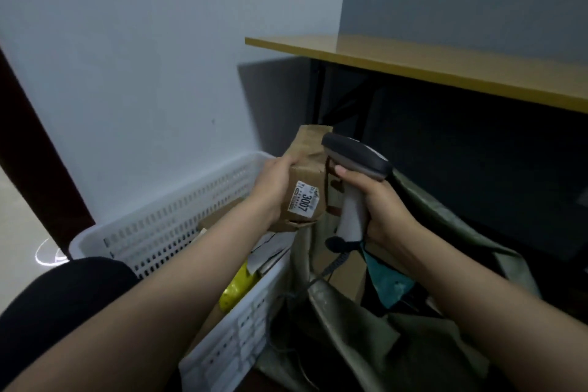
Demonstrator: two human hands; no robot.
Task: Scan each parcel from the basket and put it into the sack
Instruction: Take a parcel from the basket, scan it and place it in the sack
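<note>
My left hand (273, 186) grips a brown cardboard parcel (307, 169) with a white label reading 3007, held up above the gap between basket and sack. My right hand (380, 210) grips the handle of a grey barcode scanner (356, 156), whose dark head sits right beside the parcel's top right side. The white perforated basket (165, 232) stands at the lower left and holds more parcels, among them a yellow one (238, 286) and a brown one (219, 216). The olive sack (359, 328) lies open at the lower right, with a brown box and something teal (386, 280) inside.
A table with a yellow top (429, 64) and black legs stands behind the sack, dark space beneath it. A pale wall runs behind the basket. The scanner's coiled cable (331, 267) hangs down toward the sack. My dark-clothed knee (57, 302) is at the lower left.
</note>
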